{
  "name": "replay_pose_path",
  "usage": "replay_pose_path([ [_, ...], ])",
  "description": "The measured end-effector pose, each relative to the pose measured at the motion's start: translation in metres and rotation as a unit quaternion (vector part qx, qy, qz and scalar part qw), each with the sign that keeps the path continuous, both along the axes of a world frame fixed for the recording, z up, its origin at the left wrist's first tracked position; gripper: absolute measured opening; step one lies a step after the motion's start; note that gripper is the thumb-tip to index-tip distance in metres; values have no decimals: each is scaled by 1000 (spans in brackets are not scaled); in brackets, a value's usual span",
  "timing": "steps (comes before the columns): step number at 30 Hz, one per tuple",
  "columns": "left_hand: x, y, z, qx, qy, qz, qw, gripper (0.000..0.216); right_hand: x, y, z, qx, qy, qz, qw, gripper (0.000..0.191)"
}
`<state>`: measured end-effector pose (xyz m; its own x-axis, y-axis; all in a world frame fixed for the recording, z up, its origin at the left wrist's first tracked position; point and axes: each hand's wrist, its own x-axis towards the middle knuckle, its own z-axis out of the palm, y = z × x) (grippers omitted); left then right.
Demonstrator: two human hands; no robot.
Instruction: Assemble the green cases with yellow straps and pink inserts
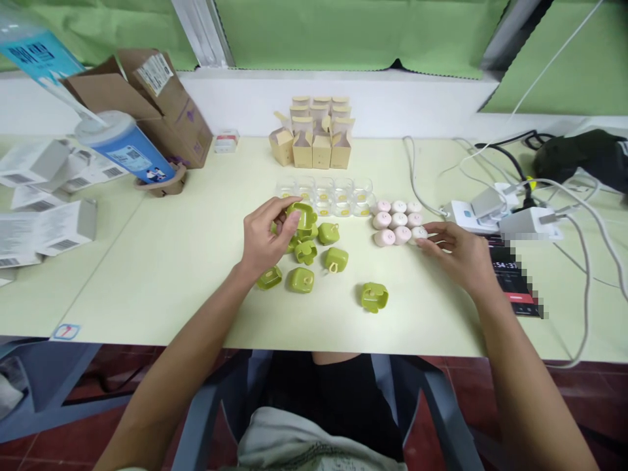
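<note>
My left hand (267, 237) pinches a small green open case (303, 217) between thumb and fingers, above a cluster of similar green cases. Of these, one case with a yellow loop (336, 260) and another green case (301, 280) lie close by on the table. A lone green case (375, 297) lies open side up, apart from the rest. At the right, my right hand (456, 252) has its thumb and fingertips closed at a pale pink-white rounded piece (418, 233), the front right corner of a tight block of such pieces (398, 220).
Clear plastic cups with yellow marks (324, 196) stand in rows behind the green cases. Small open cardboard boxes (321, 150) are grouped farther back. A power strip with chargers and cables (471, 212) and a phone (515, 281) lie right. White boxes (69, 226) and a blue tub (137, 154) stand left.
</note>
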<state>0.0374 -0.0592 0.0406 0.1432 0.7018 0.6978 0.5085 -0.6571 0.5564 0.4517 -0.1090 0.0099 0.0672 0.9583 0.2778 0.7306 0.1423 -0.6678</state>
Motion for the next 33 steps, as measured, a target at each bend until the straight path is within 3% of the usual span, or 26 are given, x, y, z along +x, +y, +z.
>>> replay_pose_path([
  [4,-1,0,1,-3,7,2,1000,46,-8,-8,7,134,-113,-24,984,50],
  [7,-1,0,1,0,7,5,1000,47,-25,-9,14,210,-197,18,957,35],
  [11,-1,-1,1,10,1,-3,1000,45,-51,2,15,220,-264,82,936,27],
  [20,-2,0,-1,44,15,-35,998,35,-62,11,5,216,-250,108,938,23],
  [25,0,1,-2,20,39,4,999,38,-78,4,20,259,-202,135,935,25],
  [27,0,4,-5,7,49,30,998,40,-95,7,32,243,-178,217,928,27],
  [30,-3,10,-12,-9,52,52,997,42,-121,17,45,119,-202,365,901,39],
  [33,-7,14,-16,-23,49,55,997,39,-137,28,46,24,-230,415,880,51],
])
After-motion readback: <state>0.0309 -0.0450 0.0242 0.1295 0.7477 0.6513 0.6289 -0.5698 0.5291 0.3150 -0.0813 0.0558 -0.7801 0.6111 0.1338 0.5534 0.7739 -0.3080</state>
